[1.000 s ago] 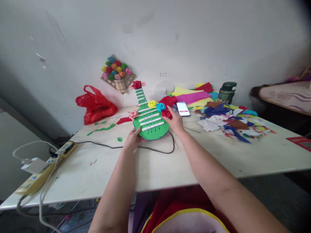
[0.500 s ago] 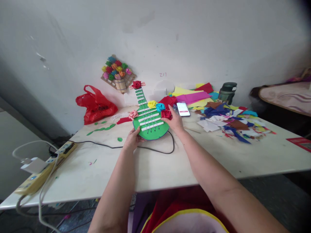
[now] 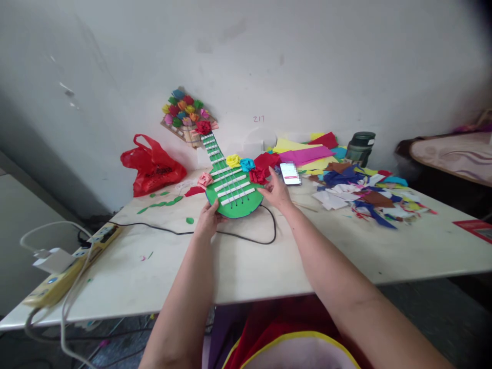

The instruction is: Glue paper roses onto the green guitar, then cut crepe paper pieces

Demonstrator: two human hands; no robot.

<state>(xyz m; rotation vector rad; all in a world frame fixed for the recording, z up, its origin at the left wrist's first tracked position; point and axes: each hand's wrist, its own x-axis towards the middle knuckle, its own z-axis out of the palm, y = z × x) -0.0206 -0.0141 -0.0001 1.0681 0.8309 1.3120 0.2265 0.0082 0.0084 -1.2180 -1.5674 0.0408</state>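
A green paper guitar (image 3: 234, 197) with white strips and paper roses stands tilted at the back of the white table (image 3: 238, 256), its neck leaning left toward the wall. My left hand (image 3: 209, 219) grips the guitar's lower left edge, thumb on its front. Fingers of my right hand (image 3: 275, 192) close on the right edge of the body, beside a red paper rose (image 3: 258, 175). A phone (image 3: 290, 173) with a lit screen lies just right of my right hand.
A craft basket of paper flowers (image 3: 185, 115) leans on the wall. A red plastic bag (image 3: 150, 166) lies back left. Paper sheets (image 3: 303, 151) and scraps (image 3: 369, 192) cover the right. A dark jar (image 3: 359, 147), a black cable (image 3: 246, 240) and a power strip (image 3: 65, 271) are also here.
Both hands have shifted the guitar a little to the left and tipped its neck further left, toward the flower basket.
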